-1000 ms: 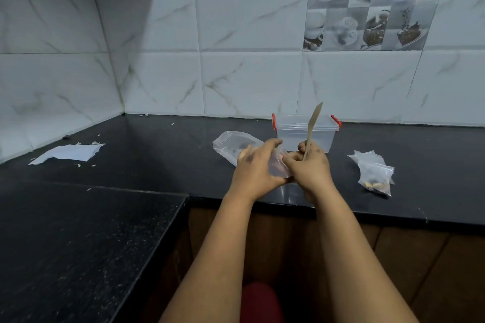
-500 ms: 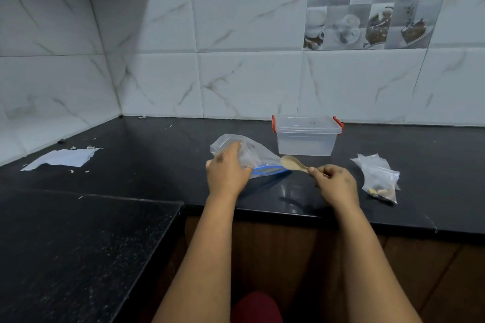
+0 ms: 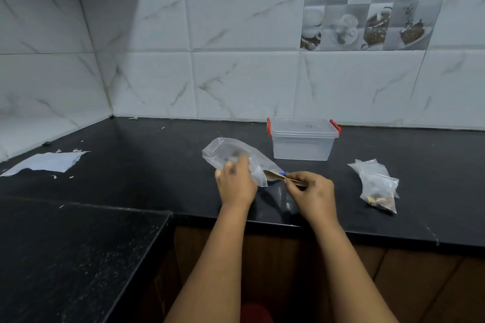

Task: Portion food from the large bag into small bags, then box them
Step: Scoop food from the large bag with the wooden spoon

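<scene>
Scooping mid-task: left hand [image 3: 236, 186] gripping large bag [image 3: 231, 155], right hand [image 3: 312, 194] pinching spoon [image 3: 273, 175]; small bags [image 3: 378, 183] waiting near bench's front edge, box [image 3: 301, 143] lidded.

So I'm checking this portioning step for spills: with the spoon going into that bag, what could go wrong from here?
1. The left hand grips the clear zip bag by its side; the mouth looks narrow, so the wooden spoon in the right hand might catch and spill food.
2. All this happens near the counter edge; spilled pieces could fall to the floor.
3. The plastic box has its lid on, so boxing needs a free hand first.
</scene>
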